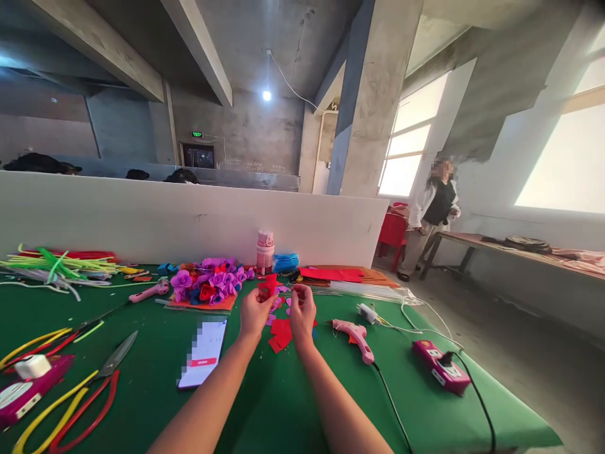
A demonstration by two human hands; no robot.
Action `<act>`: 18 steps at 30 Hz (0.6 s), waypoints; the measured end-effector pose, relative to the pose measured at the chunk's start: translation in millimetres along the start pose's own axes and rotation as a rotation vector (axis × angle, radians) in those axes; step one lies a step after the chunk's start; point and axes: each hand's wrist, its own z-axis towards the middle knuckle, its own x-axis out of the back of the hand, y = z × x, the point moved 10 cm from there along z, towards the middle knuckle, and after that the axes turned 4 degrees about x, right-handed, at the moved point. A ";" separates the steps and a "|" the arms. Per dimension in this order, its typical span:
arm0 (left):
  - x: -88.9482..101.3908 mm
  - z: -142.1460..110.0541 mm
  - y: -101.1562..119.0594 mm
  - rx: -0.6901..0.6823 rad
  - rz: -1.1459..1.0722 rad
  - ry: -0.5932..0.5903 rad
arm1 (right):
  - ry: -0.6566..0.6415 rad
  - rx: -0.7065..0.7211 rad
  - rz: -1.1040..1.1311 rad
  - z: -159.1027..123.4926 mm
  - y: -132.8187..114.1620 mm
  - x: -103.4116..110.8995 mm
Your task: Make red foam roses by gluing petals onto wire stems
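My left hand [255,312] pinches a small red paper or felt piece [268,285], held up above the green tabletop. Just to its right is my right hand [303,309], apart from it, with fingers curled together; whatever lies in them, if anything, is too small to make out. Below and between the hands lie red cut pieces [280,335] and small purple petal-like pieces. A pink glue gun [353,337] rests right of my right hand. On the left, a pile of purple and red handmade flowers [208,282] sits on an orange sheet.
Large scissors [111,366], a phone [204,353], a second pink glue gun [150,291] and pipe cleaners [57,261] lie leftward. Red sheets [331,274] and a pink bottle [265,252] stand before a white partition [189,217]. A power strip [439,366] trails cords; a person [437,202] stands beyond.
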 end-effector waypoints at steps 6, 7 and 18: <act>-2.1 1.1 -21.7 -0.107 0.225 0.028 | -0.185 0.390 -0.421 -6.2 -8.3 -4.4; -0.8 -1.2 -25.2 -0.104 0.231 0.024 | -0.198 0.406 -0.445 -7.0 -9.9 -4.8; -8.0 -13.9 -24.1 -0.017 0.090 -0.072 | -0.238 0.536 -0.533 -12.9 -37.1 -13.5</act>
